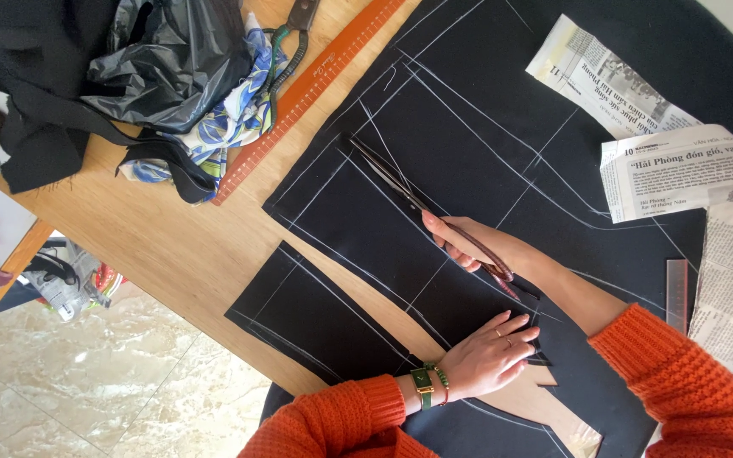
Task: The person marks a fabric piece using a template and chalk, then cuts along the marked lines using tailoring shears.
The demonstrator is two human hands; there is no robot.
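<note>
My right hand (pixel 477 246) grips long dark scissors (pixel 400 187) whose blades lie open along a chalk line on the black fabric (pixel 477 110). My left hand (pixel 489 352) rests flat, fingers spread, on the black fabric just below the scissors' handles. A cut-off black fabric piece (pixel 307 318) with chalk lines lies to the left, separated by a strip of bare wooden table (pixel 171 246). Both arms wear orange knitted sleeves; the left wrist carries a green watch and bracelet.
An orange ruler (pixel 307 89) lies diagonally on the table. A black plastic bag (pixel 171 59), patterned cloth (pixel 231 127) and dark garments pile up at the top left. Newspaper sheets (pixel 680 170) lie at the right. The tiled floor (pixel 129 382) shows past the table edge.
</note>
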